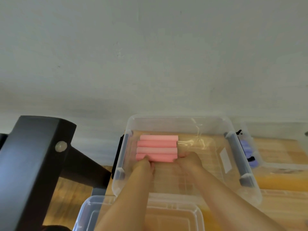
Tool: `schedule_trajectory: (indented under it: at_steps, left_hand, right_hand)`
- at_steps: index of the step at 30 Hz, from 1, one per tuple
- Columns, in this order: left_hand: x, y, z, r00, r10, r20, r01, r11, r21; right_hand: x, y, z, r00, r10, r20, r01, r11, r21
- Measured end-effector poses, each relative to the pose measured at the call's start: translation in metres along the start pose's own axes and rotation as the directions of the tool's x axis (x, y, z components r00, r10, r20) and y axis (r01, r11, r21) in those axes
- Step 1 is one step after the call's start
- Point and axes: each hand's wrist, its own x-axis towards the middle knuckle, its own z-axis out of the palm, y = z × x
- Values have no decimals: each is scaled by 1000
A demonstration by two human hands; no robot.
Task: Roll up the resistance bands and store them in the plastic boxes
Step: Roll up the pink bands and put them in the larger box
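Observation:
A clear plastic box (233, 124) with grey latches stands on the wooden table. Several rolled pink resistance bands (158, 145) lie side by side in its far left part. Both my hands reach into the box. My left hand (145, 164) grips the left end of the nearest pink roll (160, 158), fingers curled over it. My right hand (189, 158) holds the right end of the same roll; its fingertips are hidden behind the hand.
A clear plastic lid (175, 214) lies in front of the box under my forearms. A second clear box (275, 164) at the right holds purple bands (248, 150). A black metal frame (33, 155) stands at the left. A grey wall rises behind the table.

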Motion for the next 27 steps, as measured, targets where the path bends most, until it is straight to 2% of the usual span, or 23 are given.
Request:
schedule_trajectory:
  at_steps: [4,5,6,7,9,11,13,15,18,20,25,27]
  left_hand:
    - [-22,6,-2,996,34,77,-47,983,180]
    - [-26,6,-2,993,67,93,-90,958,272]
    - [-29,7,-2,983,150,105,-181,883,434]
    - [-36,7,-2,960,237,147,-278,763,584]
    - [-59,8,-4,845,418,333,-501,401,767]
    - [-80,7,-9,689,481,541,-645,67,761]
    - [-101,7,-13,535,497,683,-683,-223,696]
    - [-114,6,-15,411,515,752,-661,-400,635]
    - [-128,0,-18,228,537,812,-616,-567,548]
    - [-126,-8,-20,149,534,832,-580,-635,511]
    - [-115,-37,-26,91,591,802,-574,-626,527]
    - [-111,-48,-28,32,577,816,-578,-656,486]
  right_hand:
    - [-18,-3,-15,993,-120,-2,119,989,-85]
    - [-25,-6,-20,986,-165,-9,162,977,-140]
    - [-32,-8,-25,976,-217,-18,210,960,-186]
    - [-39,-10,-31,963,-270,-22,258,940,-225]
    - [-55,-17,-42,918,-395,-14,371,872,-319]
    - [-72,-21,-53,849,-528,10,472,751,-462]
    - [-86,-21,-64,767,-642,6,535,634,-558]
    - [-95,-18,-73,677,-736,5,590,539,-601]
    - [-97,-9,-83,584,-811,35,651,442,-617]
    - [-97,-1,-88,559,-827,52,648,397,-650]
    - [-90,15,-95,494,-862,114,655,283,-701]
    - [-87,18,-98,471,-872,132,662,250,-707]
